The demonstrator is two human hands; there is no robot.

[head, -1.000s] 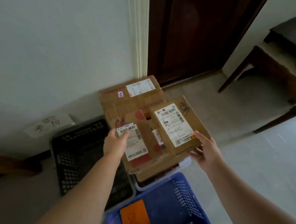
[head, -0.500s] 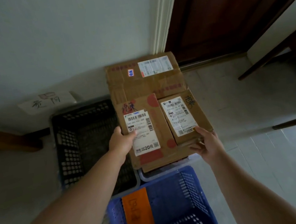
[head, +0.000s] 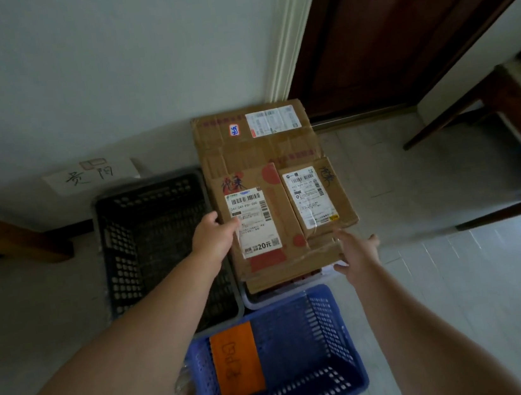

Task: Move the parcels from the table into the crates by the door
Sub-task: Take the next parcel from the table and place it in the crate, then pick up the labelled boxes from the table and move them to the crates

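Three crates stand here: the blue crate (head: 328, 321) nearest, the black crate (head: 120, 249) left of it, a pale crate (head: 259, 300) under the parcels. The left hand (head: 213, 236) holds the red-spotted box (head: 283, 214) at its left edge, thumb on the label (head: 253, 205), other fingers hidden. The right hand (head: 357, 254), fingers (head: 372, 240) straight and apart, is at its near right corner. A small box (head: 335, 200) lies just beside, a large box (head: 246, 152) behind, near the door (head: 396, 30).

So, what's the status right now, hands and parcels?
Left hand grips red-spotted parcel at its edge. Right hand open beside stack. Parcels piled atop white crate. Nothing blocking.
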